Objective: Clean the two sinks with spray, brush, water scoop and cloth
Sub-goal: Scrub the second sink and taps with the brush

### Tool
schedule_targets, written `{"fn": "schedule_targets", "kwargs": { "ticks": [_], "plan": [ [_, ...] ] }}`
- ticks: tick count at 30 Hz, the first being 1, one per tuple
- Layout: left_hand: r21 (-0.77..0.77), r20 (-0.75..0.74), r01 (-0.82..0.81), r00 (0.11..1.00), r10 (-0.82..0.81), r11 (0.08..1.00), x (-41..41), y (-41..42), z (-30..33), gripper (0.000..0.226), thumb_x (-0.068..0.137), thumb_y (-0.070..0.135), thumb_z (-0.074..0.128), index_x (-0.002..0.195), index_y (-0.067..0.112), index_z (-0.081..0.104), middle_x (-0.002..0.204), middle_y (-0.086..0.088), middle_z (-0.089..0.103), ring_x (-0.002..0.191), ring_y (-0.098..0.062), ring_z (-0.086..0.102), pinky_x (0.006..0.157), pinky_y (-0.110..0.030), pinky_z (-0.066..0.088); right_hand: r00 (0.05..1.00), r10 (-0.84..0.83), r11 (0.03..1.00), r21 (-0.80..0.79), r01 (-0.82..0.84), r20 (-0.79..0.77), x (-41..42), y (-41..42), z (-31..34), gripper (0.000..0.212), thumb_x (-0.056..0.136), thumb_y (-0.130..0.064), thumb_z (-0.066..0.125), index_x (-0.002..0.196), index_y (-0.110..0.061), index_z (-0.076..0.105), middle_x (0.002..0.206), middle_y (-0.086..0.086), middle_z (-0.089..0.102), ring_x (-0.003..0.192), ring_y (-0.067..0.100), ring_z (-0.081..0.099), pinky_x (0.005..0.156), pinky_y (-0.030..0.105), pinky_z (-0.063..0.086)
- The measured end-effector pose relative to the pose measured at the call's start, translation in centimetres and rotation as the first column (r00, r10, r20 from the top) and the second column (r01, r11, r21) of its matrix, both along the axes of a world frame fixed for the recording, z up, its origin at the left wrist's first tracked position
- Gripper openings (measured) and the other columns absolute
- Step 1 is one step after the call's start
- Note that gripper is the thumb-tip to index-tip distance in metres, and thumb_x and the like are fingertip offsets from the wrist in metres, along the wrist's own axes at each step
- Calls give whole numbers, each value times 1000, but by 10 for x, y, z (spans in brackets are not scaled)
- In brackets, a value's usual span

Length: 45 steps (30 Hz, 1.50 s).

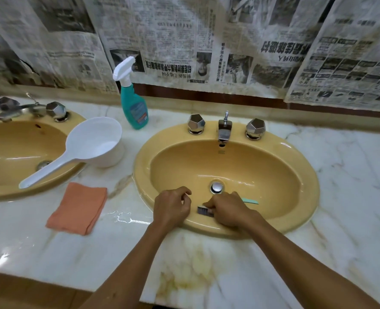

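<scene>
Two yellow sinks are set in a marble counter. In the right sink (pixel 291 175), my right hand (pixel 226 210) grips a brush (pixel 205 211) with a teal handle, its dark bristles against the near wall of the basin below the drain (pixel 216 187). My left hand (pixel 171 207) rests on the sink's near left rim with fingers curled, holding nothing. The left sink (pixel 10 143) lies at the left edge. A white water scoop (pixel 91 146) stands between the sinks, its handle over the left sink. A teal spray bottle (pixel 134 103) stands behind it. An orange cloth (pixel 78 208) lies folded on the counter.
Newspaper sheets (pixel 206 41) cover the wall behind the counter. Each sink has chrome faceted knobs and a tap (pixel 224 128) at its back. A small puddle of water (pixel 124 217) shines on the marble counter (pixel 206 264) beside the cloth.
</scene>
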<state>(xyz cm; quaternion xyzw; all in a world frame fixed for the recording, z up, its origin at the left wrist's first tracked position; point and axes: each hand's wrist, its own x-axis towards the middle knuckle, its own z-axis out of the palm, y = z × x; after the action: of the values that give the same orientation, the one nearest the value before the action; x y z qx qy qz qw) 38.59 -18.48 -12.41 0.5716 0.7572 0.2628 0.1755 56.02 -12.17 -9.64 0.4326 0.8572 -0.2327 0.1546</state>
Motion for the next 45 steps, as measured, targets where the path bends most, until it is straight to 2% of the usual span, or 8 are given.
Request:
{"fn": "schedule_targets", "kwargs": {
  "ticks": [3, 7, 15, 20, 26, 31, 36, 45],
  "plan": [
    [148, 300, -49, 954, 2, 988, -22, 0, 5, 28, 80, 18, 50, 90, 15, 76, 87, 5, 74, 84, -11, 67, 79, -25, 50, 970, -127, 989, -103, 107, -210, -24, -7, 14, 34, 98, -23, 52, 128, -31, 65, 120, -2, 67, 106, 21, 58, 81, 28, 43],
    [344, 41, 1, 999, -16, 939, -77, -2, 0, 36, 72, 3, 49, 99, 9, 72, 108, -7, 70, 105, -23, 63, 91, -33, 47, 988, -150, 984, -90, 153, 35, 5, 1, 12, 30, 97, -25, 55, 119, -38, 69, 100, -2, 70, 92, 20, 52, 76, 31, 31],
    [127, -139, 123, 985, -105, 984, -121, 4, -26, 49, 83, 25, 39, 120, 4, 62, 143, -19, 48, 139, -33, 38, 107, -51, 39, 862, -411, 898, -296, 327, -297, -80, -10, 2, 32, 94, -13, 59, 119, -29, 71, 111, -8, 73, 105, 17, 65, 91, 33, 50],
    [93, -110, 120, 988, -109, 988, -121, 4, -23, 56, 83, 27, 35, 128, 3, 57, 151, -20, 41, 145, -33, 31, 113, -52, 33, 926, -334, 938, -35, 345, 179, -65, -9, 0, 28, 95, -30, 55, 119, -38, 69, 115, -3, 69, 107, 23, 58, 82, 33, 36],
    [112, -25, 91, 996, -89, 989, -122, 4, -24, 62, 80, 28, 35, 132, 0, 55, 152, -17, 41, 146, -30, 30, 117, -49, 28, 837, -463, 883, -238, 405, -292, -128, 1, 2, 24, 89, -22, 63, 109, -29, 75, 70, -10, 66, 68, 10, 53, 65, 28, 41],
    [137, 7, 99, 995, -101, 986, -124, 5, -27, 61, 84, 25, 32, 134, -1, 54, 152, -16, 42, 146, -29, 30, 118, -41, 19, 891, -425, 900, -33, 435, 160, -118, -2, -7, 28, 89, -37, 61, 108, -21, 74, 79, -4, 57, 93, 21, 60, 77, 31, 50],
    [164, 50, 93, 994, -102, 982, -124, 5, -28, 63, 87, 21, 23, 141, 0, 48, 153, -15, 41, 147, -27, 28, 119, -41, 18, 819, -547, 836, -142, 529, -174, -161, 8, 9, 17, 84, -33, 64, 84, -24, 78, 72, 3, 70, 78, 24, 65, 63, 32, 46],
    [171, 79, 87, 992, -101, 982, -126, 7, -37, 64, 89, 20, 22, 146, 2, 43, 156, -11, 37, 149, -21, 23, 121, -42, 17, 724, -674, 739, -107, 666, -146, -199, 24, 11, 32, 83, -32, 62, 57, -15, 54, 54, 2, 64, 56, 21, 69, 61, 31, 53]
  ]
}}
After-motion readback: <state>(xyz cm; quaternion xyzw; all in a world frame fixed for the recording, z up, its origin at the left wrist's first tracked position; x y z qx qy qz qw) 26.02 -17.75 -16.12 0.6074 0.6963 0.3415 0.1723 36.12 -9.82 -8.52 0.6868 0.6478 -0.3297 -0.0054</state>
